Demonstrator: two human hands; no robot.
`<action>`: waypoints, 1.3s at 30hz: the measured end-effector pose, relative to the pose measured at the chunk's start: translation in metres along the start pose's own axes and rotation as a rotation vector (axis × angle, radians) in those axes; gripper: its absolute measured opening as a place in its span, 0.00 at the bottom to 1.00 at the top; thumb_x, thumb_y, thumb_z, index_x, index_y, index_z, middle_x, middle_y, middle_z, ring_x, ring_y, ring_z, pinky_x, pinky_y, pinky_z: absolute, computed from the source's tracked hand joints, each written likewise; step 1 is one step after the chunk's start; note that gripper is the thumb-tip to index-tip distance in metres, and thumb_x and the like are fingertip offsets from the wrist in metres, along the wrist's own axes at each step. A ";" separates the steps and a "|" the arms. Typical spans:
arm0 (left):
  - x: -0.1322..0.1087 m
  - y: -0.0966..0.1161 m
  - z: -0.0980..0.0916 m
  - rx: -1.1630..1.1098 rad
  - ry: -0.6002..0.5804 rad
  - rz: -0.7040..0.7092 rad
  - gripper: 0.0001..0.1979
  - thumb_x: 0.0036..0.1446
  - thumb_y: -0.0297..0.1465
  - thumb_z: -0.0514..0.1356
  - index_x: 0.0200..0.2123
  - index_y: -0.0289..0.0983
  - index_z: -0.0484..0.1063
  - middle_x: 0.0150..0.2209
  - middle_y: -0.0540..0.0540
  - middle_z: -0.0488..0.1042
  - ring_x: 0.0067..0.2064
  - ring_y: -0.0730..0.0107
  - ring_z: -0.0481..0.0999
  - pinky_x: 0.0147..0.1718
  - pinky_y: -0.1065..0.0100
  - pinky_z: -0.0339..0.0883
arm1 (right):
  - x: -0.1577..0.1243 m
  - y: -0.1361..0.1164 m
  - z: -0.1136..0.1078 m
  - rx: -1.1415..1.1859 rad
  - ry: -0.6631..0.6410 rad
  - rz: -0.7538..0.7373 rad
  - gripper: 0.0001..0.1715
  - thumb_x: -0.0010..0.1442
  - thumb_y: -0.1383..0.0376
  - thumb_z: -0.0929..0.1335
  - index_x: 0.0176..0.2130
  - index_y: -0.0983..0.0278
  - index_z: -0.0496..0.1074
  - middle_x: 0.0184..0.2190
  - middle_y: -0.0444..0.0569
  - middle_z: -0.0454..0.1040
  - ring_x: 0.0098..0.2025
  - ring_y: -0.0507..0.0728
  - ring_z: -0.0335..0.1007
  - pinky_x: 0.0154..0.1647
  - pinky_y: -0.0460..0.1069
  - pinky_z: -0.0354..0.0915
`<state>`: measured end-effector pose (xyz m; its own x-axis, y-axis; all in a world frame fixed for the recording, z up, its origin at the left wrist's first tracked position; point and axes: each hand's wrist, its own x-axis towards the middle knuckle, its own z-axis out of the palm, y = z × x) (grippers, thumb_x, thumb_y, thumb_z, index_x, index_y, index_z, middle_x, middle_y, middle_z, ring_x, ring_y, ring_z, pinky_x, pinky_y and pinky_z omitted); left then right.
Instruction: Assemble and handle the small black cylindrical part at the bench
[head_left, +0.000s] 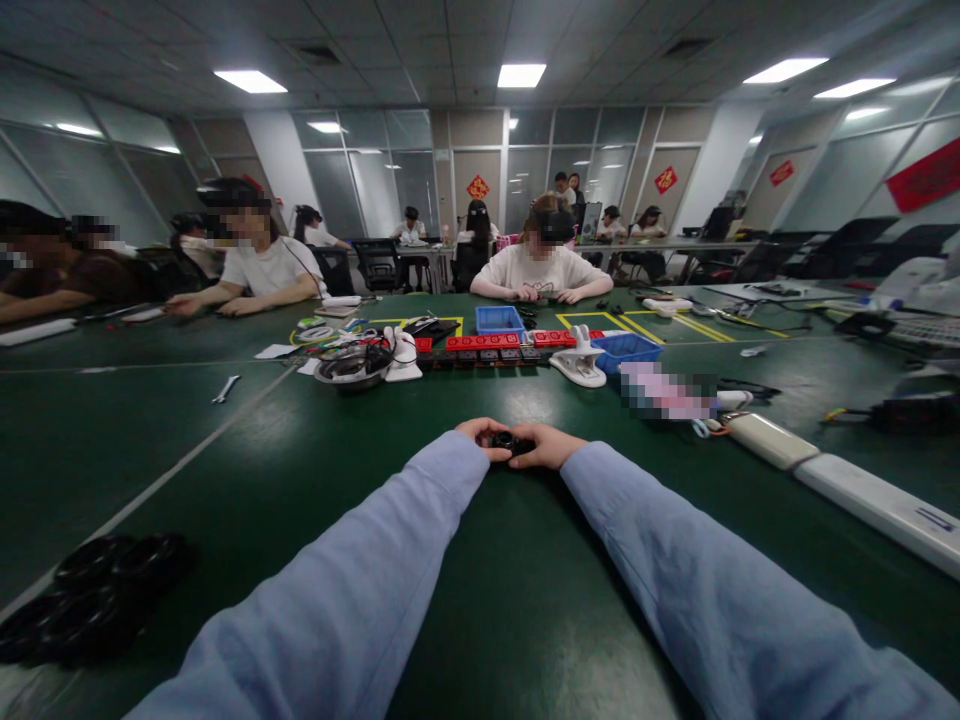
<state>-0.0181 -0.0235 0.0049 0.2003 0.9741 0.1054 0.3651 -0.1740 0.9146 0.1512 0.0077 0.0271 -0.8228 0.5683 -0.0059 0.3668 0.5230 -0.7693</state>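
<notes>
Out in front of me, both arms in blue sleeves reach over the green table (517,560). My left hand (480,437) curls around the left side of a small black part (504,440) with a round, ring-like middle. The fingers of my right hand (549,447) close on its right side. The part is at or just above the tabletop; its exact kind is too small to make out, and my fingers cover its ends.
Black rings (97,590) lie in a pile at lower left. Beyond my hands stand red blocks (480,345), a white clamp (579,358), blue bins (628,350) and a metal bowl (352,368) of cables. A long white bar (862,490) lies at right. People sit across the table.
</notes>
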 end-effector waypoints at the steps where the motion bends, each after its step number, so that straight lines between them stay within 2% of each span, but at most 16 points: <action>1: 0.000 0.000 0.000 -0.002 0.008 -0.002 0.24 0.31 0.33 0.64 0.36 0.32 0.68 0.22 0.52 0.66 0.18 0.84 0.53 0.18 0.76 0.49 | 0.000 0.000 0.000 -0.009 0.002 0.002 0.24 0.41 0.61 0.68 0.40 0.67 0.67 0.35 0.46 0.68 0.38 0.54 0.62 0.40 0.48 0.57; 7: -0.001 0.002 -0.002 -0.008 -0.015 0.009 0.23 0.31 0.33 0.64 0.36 0.33 0.69 0.25 0.50 0.68 0.19 0.83 0.55 0.19 0.75 0.51 | 0.000 0.000 -0.003 -0.051 -0.007 0.000 0.21 0.43 0.62 0.67 0.38 0.68 0.68 0.35 0.47 0.67 0.39 0.54 0.62 0.40 0.48 0.56; 11: -0.003 0.004 -0.001 0.019 0.020 0.012 0.22 0.32 0.32 0.64 0.36 0.33 0.69 0.25 0.50 0.68 0.19 0.84 0.55 0.19 0.75 0.52 | 0.001 0.002 -0.001 -0.033 0.039 0.015 0.20 0.42 0.61 0.67 0.37 0.68 0.68 0.32 0.46 0.68 0.36 0.53 0.62 0.37 0.47 0.57; 15: -0.005 0.006 0.008 0.128 0.173 0.017 0.21 0.32 0.34 0.64 0.35 0.33 0.69 0.28 0.48 0.68 0.21 0.81 0.60 0.20 0.75 0.55 | 0.003 -0.001 0.009 -0.101 0.174 0.117 0.21 0.39 0.58 0.68 0.33 0.67 0.66 0.27 0.44 0.68 0.30 0.51 0.62 0.29 0.45 0.56; 19: -0.005 0.009 0.015 0.329 0.399 0.008 0.21 0.32 0.36 0.64 0.33 0.32 0.68 0.33 0.44 0.67 0.31 0.71 0.67 0.28 0.71 0.61 | 0.006 -0.015 0.027 -0.460 0.447 0.307 0.18 0.43 0.55 0.65 0.31 0.67 0.65 0.28 0.49 0.68 0.29 0.53 0.62 0.27 0.46 0.54; 21: -0.005 0.011 0.015 0.394 0.446 0.005 0.21 0.33 0.35 0.63 0.33 0.32 0.68 0.33 0.43 0.67 0.32 0.69 0.68 0.30 0.69 0.62 | 0.007 -0.022 0.034 -0.618 0.501 0.365 0.17 0.46 0.56 0.63 0.32 0.66 0.65 0.30 0.52 0.68 0.30 0.55 0.62 0.28 0.47 0.53; 23: -0.006 0.013 0.014 0.409 0.435 0.016 0.20 0.34 0.35 0.63 0.34 0.32 0.68 0.33 0.44 0.67 0.32 0.70 0.68 0.29 0.70 0.62 | 0.006 -0.025 0.036 -0.690 0.483 0.390 0.17 0.47 0.56 0.62 0.32 0.66 0.65 0.30 0.53 0.68 0.31 0.56 0.63 0.28 0.48 0.53; 25: -0.007 0.014 0.010 0.370 0.395 0.039 0.20 0.33 0.34 0.63 0.34 0.32 0.68 0.32 0.45 0.67 0.29 0.73 0.67 0.26 0.71 0.60 | 0.005 -0.024 0.034 -0.681 0.456 0.353 0.19 0.48 0.53 0.61 0.32 0.66 0.65 0.31 0.53 0.68 0.32 0.56 0.63 0.29 0.48 0.54; 29: -0.007 0.012 0.003 0.123 0.193 0.019 0.20 0.34 0.31 0.63 0.35 0.32 0.68 0.27 0.49 0.67 0.20 0.82 0.58 0.19 0.75 0.53 | 0.000 -0.013 0.021 -0.552 0.364 0.122 0.25 0.44 0.51 0.64 0.37 0.65 0.65 0.32 0.50 0.66 0.34 0.54 0.61 0.32 0.47 0.55; 31: -0.005 0.009 0.000 0.018 0.105 0.003 0.21 0.34 0.30 0.63 0.36 0.31 0.68 0.25 0.51 0.67 0.18 0.84 0.54 0.17 0.76 0.50 | -0.001 -0.008 0.014 -0.484 0.279 0.051 0.23 0.43 0.53 0.66 0.37 0.65 0.66 0.31 0.48 0.66 0.33 0.53 0.61 0.31 0.46 0.55; 34: -0.003 0.008 -0.003 -0.051 0.063 -0.009 0.23 0.31 0.31 0.64 0.36 0.30 0.68 0.23 0.52 0.66 0.18 0.85 0.53 0.17 0.76 0.49 | -0.001 -0.002 0.007 -0.404 0.186 0.005 0.18 0.43 0.58 0.67 0.33 0.66 0.68 0.29 0.47 0.66 0.32 0.52 0.61 0.31 0.46 0.56; 39: -0.002 0.010 -0.004 -0.057 0.046 -0.025 0.24 0.30 0.30 0.64 0.36 0.30 0.68 0.22 0.52 0.66 0.18 0.85 0.53 0.18 0.76 0.48 | 0.003 0.001 0.003 -0.306 0.154 -0.044 0.15 0.42 0.61 0.68 0.32 0.66 0.69 0.28 0.45 0.67 0.32 0.52 0.62 0.32 0.46 0.56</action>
<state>-0.0185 -0.0271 0.0155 0.1495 0.9838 0.0987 0.3168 -0.1422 0.9378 0.1480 0.0077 0.0243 -0.7737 0.6184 0.1374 0.4651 0.7018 -0.5396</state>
